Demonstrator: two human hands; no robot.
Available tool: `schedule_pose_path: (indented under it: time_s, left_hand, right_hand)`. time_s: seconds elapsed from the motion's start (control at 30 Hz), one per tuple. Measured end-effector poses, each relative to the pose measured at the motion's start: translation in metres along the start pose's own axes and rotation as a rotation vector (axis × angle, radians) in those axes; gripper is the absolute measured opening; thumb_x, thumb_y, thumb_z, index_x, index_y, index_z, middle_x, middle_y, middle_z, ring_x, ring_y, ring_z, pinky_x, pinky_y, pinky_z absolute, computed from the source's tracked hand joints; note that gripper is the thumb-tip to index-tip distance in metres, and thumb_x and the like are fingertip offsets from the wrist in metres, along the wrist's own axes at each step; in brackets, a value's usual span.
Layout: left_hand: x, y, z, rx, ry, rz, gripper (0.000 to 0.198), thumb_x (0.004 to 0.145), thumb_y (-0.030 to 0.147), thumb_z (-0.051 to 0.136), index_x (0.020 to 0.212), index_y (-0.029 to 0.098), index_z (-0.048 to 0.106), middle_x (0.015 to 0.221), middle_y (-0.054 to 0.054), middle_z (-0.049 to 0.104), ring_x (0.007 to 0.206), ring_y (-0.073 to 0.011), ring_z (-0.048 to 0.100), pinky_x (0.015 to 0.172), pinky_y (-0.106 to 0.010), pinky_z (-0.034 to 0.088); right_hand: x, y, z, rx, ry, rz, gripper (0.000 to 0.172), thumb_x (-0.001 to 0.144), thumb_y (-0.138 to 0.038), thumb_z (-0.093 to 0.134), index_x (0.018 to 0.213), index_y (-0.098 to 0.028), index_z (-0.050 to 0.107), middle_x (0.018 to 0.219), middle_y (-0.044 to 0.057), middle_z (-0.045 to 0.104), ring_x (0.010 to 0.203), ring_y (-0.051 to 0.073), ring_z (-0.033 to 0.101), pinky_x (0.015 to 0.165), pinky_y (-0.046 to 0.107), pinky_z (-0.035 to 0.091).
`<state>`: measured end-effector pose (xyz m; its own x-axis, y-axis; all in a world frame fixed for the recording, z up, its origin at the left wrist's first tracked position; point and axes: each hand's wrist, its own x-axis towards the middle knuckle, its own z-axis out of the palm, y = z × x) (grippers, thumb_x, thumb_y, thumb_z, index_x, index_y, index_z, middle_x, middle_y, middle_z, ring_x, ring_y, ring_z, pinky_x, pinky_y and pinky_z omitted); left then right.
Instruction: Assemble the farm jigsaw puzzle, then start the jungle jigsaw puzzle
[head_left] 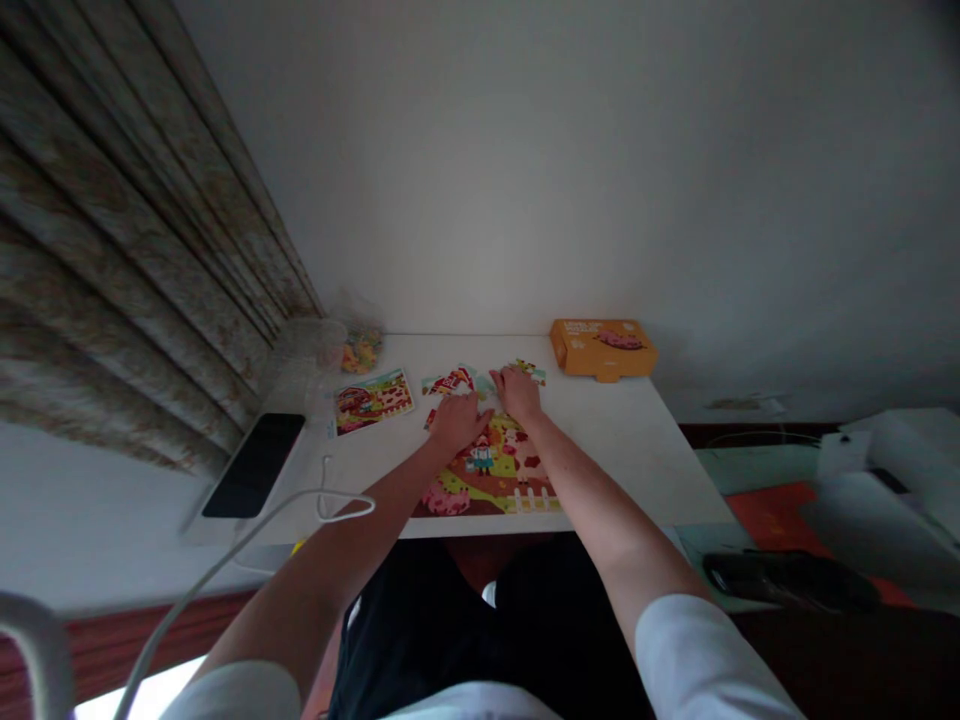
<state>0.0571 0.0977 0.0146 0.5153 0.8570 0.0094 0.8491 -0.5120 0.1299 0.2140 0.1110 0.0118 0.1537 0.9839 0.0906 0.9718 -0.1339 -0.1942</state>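
Observation:
A colourful jigsaw puzzle point(491, 480) lies partly put together on the white table point(637, 450) in front of me. My left hand point(457, 420) rests palm down on its upper left part, fingers flat on the pieces. My right hand point(517, 393) lies beside it on the upper edge, fingers bent down onto a piece near the loose pieces point(450, 381) at the back. Whether it grips a piece is hidden.
A reference picture card point(373, 400) lies left of the puzzle. An orange box point(602, 348) stands at the back right, a clear bag of pieces point(358, 345) at the back left. A black phone point(253, 464) and white cable point(330, 500) lie at the left.

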Motion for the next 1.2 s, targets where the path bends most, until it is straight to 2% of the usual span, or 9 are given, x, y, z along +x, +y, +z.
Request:
schedule_pose_path:
  time_s: [0.17,0.33,0.47,0.6,0.73,0.83,0.9,1.03,1.2]
  left_hand:
    - [0.005,-0.002,-0.005,0.0,-0.062,-0.032,0.053,0.105,0.055,0.034,0.115,0.016,0.067,0.102,-0.016,0.075,0.101,-0.0301,0.071,0.089,-0.04,0.048]
    - [0.027,-0.014,-0.02,-0.025,-0.055,-0.047,0.059,0.106,0.055,0.026,0.108,0.015,0.07,0.103,-0.016,0.074,0.1,-0.0297,0.07,0.085,-0.038,0.048]
    - [0.041,-0.024,-0.028,-0.015,0.052,0.035,0.044,0.107,0.04,0.031,0.114,0.016,0.068,0.117,-0.016,0.069,0.114,-0.0289,0.063,0.098,-0.041,0.043]
    - [0.016,-0.019,-0.019,0.008,0.172,0.097,0.035,0.105,0.026,0.033,0.116,0.017,0.065,0.123,-0.016,0.064,0.119,-0.0293,0.057,0.104,-0.045,0.04]
    - [-0.027,-0.005,0.0,-0.025,0.164,0.124,0.031,0.102,0.024,0.039,0.12,0.017,0.063,0.123,-0.015,0.065,0.118,-0.0294,0.057,0.101,-0.044,0.042]
    - [-0.045,0.003,0.011,-0.043,0.154,0.155,0.034,0.101,0.026,0.043,0.129,0.017,0.06,0.133,-0.015,0.062,0.121,-0.0304,0.055,0.103,-0.046,0.042]
    - [-0.046,0.006,0.015,-0.069,0.153,0.172,0.037,0.1,0.029,0.047,0.134,0.017,0.057,0.135,-0.016,0.06,0.123,-0.0312,0.054,0.105,-0.048,0.041]
    - [-0.032,0.01,0.018,-0.172,0.144,0.106,0.04,0.098,0.032,0.054,0.134,0.014,0.058,0.125,-0.018,0.062,0.12,-0.0333,0.055,0.104,-0.049,0.042]
    - [-0.01,0.006,0.017,-0.525,0.092,0.082,0.033,0.098,0.016,0.045,0.127,0.016,0.06,0.117,-0.013,0.065,0.11,-0.0246,0.061,0.098,-0.038,0.046]
  right_hand:
    - [-0.027,0.014,-0.008,0.011,0.143,-0.067,0.047,0.109,-0.044,0.031,0.121,-0.018,0.069,0.128,0.016,0.066,0.122,0.029,0.055,0.102,0.041,0.04]
    - [-0.076,0.032,-0.01,0.042,0.035,-0.176,0.049,0.107,-0.05,0.035,0.123,-0.019,0.069,0.133,0.014,0.066,0.122,0.027,0.057,0.106,0.04,0.039]
    - [-0.094,0.032,-0.009,0.018,0.003,-0.265,0.054,0.106,-0.054,0.033,0.132,-0.017,0.064,0.138,0.015,0.063,0.128,0.028,0.053,0.108,0.041,0.037]
    - [-0.092,0.024,-0.011,-0.076,0.007,-0.235,0.057,0.105,-0.058,0.033,0.124,-0.015,0.065,0.123,0.018,0.066,0.116,0.031,0.056,0.101,0.043,0.039]
    - [-0.079,0.018,-0.013,-0.118,-0.012,-0.175,0.055,0.104,-0.058,0.039,0.12,-0.012,0.064,0.118,0.019,0.066,0.113,0.032,0.056,0.096,0.042,0.042]
    - [-0.07,0.016,-0.012,-0.101,-0.051,-0.16,0.05,0.105,-0.054,0.041,0.118,-0.011,0.064,0.116,0.019,0.067,0.109,0.031,0.06,0.093,0.039,0.044]
    - [-0.066,0.015,-0.011,-0.087,-0.064,-0.147,0.049,0.105,-0.052,0.041,0.117,-0.011,0.065,0.115,0.018,0.069,0.105,0.029,0.063,0.091,0.037,0.045]
    - [-0.062,0.015,-0.011,-0.052,-0.095,-0.14,0.047,0.108,-0.048,0.036,0.109,-0.015,0.07,0.109,0.015,0.074,0.101,0.027,0.069,0.088,0.034,0.047]
    - [-0.054,0.019,-0.012,0.002,-0.152,-0.086,0.057,0.111,-0.042,0.024,0.105,-0.018,0.075,0.107,0.013,0.077,0.099,0.024,0.072,0.086,0.03,0.047]
